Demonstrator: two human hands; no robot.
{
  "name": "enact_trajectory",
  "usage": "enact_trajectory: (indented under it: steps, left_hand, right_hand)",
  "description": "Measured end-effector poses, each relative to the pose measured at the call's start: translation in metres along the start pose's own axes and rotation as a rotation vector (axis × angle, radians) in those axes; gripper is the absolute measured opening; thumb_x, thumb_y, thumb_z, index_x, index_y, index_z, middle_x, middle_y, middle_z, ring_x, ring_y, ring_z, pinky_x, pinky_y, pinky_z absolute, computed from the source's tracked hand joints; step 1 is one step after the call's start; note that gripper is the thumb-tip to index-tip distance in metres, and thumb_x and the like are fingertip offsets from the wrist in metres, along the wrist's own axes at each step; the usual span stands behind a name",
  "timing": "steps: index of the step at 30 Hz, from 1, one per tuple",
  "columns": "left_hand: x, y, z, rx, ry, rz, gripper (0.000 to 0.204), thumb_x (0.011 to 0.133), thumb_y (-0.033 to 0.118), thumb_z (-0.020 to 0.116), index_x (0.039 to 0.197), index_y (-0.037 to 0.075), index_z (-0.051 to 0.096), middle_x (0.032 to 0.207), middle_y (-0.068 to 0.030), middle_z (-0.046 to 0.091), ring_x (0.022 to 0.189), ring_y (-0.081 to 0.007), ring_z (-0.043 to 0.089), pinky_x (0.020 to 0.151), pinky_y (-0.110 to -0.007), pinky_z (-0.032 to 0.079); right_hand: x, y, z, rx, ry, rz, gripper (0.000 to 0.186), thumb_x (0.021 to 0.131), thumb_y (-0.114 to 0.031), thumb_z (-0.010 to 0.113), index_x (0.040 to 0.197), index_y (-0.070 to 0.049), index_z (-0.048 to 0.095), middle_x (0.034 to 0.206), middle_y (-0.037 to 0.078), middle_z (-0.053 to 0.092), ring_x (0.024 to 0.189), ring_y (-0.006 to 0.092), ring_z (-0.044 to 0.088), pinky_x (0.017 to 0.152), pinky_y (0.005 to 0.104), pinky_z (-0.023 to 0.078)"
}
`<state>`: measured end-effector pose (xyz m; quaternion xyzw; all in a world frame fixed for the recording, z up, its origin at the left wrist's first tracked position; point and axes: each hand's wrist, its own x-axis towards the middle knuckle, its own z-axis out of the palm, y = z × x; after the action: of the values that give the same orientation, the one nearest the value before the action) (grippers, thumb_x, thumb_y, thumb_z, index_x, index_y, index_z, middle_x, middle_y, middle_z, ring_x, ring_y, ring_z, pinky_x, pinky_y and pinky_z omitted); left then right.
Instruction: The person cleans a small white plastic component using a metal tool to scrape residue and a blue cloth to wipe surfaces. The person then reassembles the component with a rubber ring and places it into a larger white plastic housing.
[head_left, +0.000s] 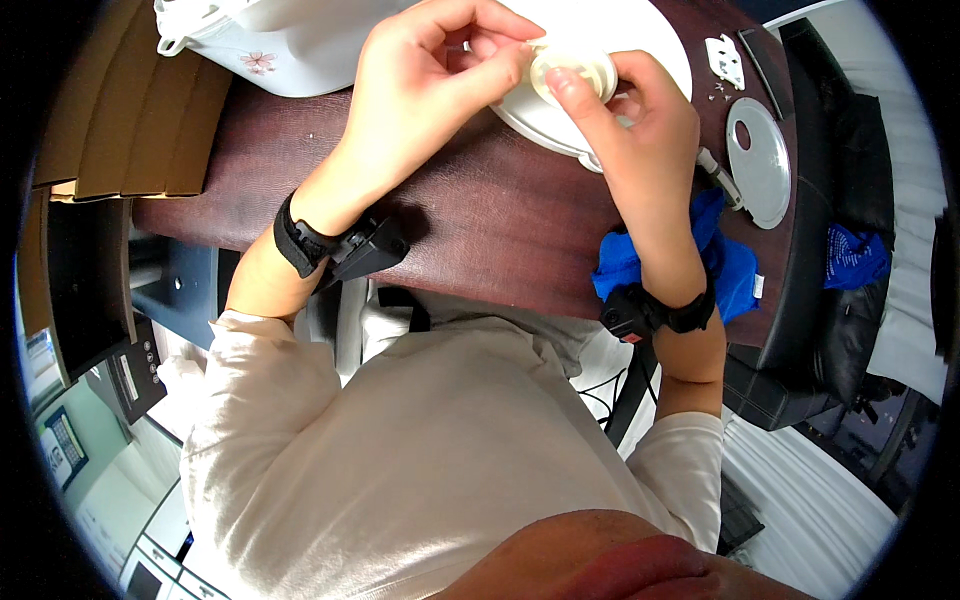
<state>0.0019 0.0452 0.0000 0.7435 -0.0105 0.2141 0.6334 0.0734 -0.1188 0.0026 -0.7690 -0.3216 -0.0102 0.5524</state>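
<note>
Over the far part of the table, my right hand [645, 130] holds a small round white plastic piece [578, 62], with the thumb pressed on its face and the fingers behind it. My left hand [415, 95] meets the piece's left edge, thumb and forefinger pinched together; what lies between those fingertips is too small to make out. Beneath both hands lies a large round white lid-like part [655, 40]. Left of it stands a white plastic tub [310, 50] with a pink flower print, partly cut off by the upper edge of the view.
At the right of the dark red-brown table [490, 235] lie a pale oval plate with a hole [768, 175], a slim white-grey tool [722, 180], a white bracket [724, 62], small screws [717, 93] and a blue cloth [735, 265]. A cardboard box [150, 110] stands left.
</note>
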Motion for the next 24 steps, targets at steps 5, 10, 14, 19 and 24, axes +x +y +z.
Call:
enact_trajectory:
  steps: [5, 10, 14, 19, 24]
  left_hand:
    - [0.001, 0.001, 0.003, 0.006, -0.015, 0.047, 0.015, 0.084, 0.001, 0.059, 0.098, -0.004, 0.063, 0.085, -0.0040, 0.060, 0.067, -0.0069, 0.056, 0.059, -0.019, 0.047]
    - [0.000, 0.001, 0.003, -0.037, -0.091, 0.070, 0.015, 0.084, 0.000, 0.058, 0.097, -0.005, 0.062, 0.090, -0.0063, 0.058, 0.068, -0.0084, 0.057, 0.060, -0.019, 0.048]
    - [-0.003, 0.002, 0.004, 0.001, -0.220, 0.134, 0.011, 0.083, -0.001, 0.057, 0.093, -0.005, 0.062, 0.090, -0.0078, 0.057, 0.066, -0.0084, 0.057, 0.059, -0.020, 0.047]
    - [-0.007, 0.003, 0.010, 0.009, -0.225, 0.105, 0.013, 0.086, 0.004, 0.057, 0.097, -0.003, 0.060, 0.086, -0.0047, 0.058, 0.068, -0.0075, 0.056, 0.061, -0.019, 0.048]
    - [0.002, -0.004, 0.002, 0.025, -0.045, -0.032, 0.021, 0.090, 0.009, 0.055, 0.106, -0.003, 0.059, 0.088, -0.0025, 0.061, 0.073, -0.0061, 0.056, 0.066, -0.020, 0.048]
  right_hand:
    - [-0.001, 0.000, 0.001, -0.225, 0.045, -0.115, 0.033, 0.072, -0.028, 0.074, 0.073, -0.001, 0.054, 0.066, 0.009, 0.053, 0.060, 0.0222, 0.057, 0.055, 0.0313, 0.046]
    - [-0.004, -0.009, 0.000, -0.369, 0.003, -0.081, 0.032, 0.072, -0.025, 0.071, 0.070, -0.001, 0.052, 0.063, 0.014, 0.052, 0.059, 0.0316, 0.056, 0.054, 0.0368, 0.046]
    - [-0.001, -0.003, -0.004, -0.419, 0.006, -0.044, 0.030, 0.073, -0.024, 0.069, 0.069, 0.000, 0.052, 0.062, 0.017, 0.055, 0.057, 0.0338, 0.056, 0.053, 0.0384, 0.046]
    - [0.009, 0.002, -0.012, -0.171, -0.091, 0.263, 0.029, 0.073, -0.024, 0.071, 0.074, 0.001, 0.057, 0.064, 0.014, 0.059, 0.056, 0.0191, 0.059, 0.053, 0.0318, 0.047]
    - [0.007, 0.010, -0.010, 0.176, -0.284, 0.182, 0.031, 0.074, -0.027, 0.074, 0.081, -0.001, 0.060, 0.073, 0.006, 0.062, 0.066, 0.0106, 0.058, 0.057, 0.0223, 0.045]
